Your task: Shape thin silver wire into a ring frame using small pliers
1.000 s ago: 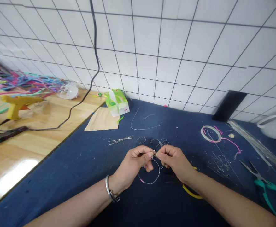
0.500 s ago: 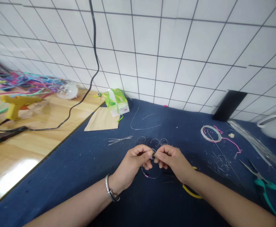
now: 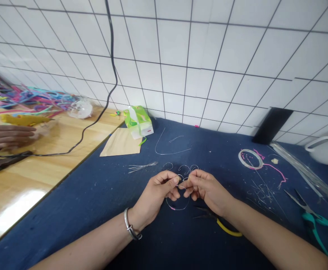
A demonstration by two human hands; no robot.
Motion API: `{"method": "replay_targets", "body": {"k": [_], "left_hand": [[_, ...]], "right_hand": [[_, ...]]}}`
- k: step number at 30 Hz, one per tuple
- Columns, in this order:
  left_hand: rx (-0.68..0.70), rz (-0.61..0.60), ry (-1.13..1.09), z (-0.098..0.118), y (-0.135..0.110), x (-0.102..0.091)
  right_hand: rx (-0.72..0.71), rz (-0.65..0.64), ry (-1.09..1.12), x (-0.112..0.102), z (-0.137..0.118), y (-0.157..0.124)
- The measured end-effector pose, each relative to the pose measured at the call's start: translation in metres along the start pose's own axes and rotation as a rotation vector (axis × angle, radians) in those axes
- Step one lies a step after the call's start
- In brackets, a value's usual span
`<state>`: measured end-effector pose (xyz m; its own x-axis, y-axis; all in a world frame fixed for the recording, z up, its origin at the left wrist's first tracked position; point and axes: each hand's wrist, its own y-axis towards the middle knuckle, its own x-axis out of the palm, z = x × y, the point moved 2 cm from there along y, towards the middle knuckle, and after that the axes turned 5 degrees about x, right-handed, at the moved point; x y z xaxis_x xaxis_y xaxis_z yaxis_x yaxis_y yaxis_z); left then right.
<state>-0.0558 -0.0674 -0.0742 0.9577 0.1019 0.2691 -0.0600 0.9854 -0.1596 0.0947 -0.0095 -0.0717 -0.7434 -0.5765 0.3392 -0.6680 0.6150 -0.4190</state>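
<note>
My left hand (image 3: 161, 188) is closed, thumb and forefinger pinching a thin wire near the middle of the blue cloth. My right hand (image 3: 208, 189) also pinches wire close beside it, fingers bent. Below the hands hangs a round wire loop (image 3: 177, 209) with small pink beads at its lower left. My fingers hide how the wire ends meet. Just beyond the hands lie several curled wire pieces (image 3: 184, 166). Yellow-handled pliers (image 3: 228, 228) lie partly under my right forearm.
Straight wires (image 3: 143, 166), a bead dish (image 3: 240, 162) and teal-handled pliers (image 3: 311, 213) lie on the cloth. A tissue pack (image 3: 138, 120) stands by the tiled wall. At left, another person's hand (image 3: 6, 137) is by a yellow glue gun (image 3: 26, 120) with a black cord.
My hands have moved slightly apart, and more of the wire between them shows. The beaded loop has shifted a little. Another person's hand has come in by the glue gun.
</note>
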Motion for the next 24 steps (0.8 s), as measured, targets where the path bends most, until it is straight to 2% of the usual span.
{"method": "replay_targets", "body": {"k": [13,24], "left_hand": [[0.014,-0.024,0.016,0.0042,-0.0002,0.0027],[0.032,-0.013,0.055,0.0024,-0.0006,0.0013]], "right_hand": [[-0.077,0.046,-0.208,0.0043,0.0003,-0.0024],[-0.036,0.039,-0.25,0.0046,-0.0005,-0.0029]]}}
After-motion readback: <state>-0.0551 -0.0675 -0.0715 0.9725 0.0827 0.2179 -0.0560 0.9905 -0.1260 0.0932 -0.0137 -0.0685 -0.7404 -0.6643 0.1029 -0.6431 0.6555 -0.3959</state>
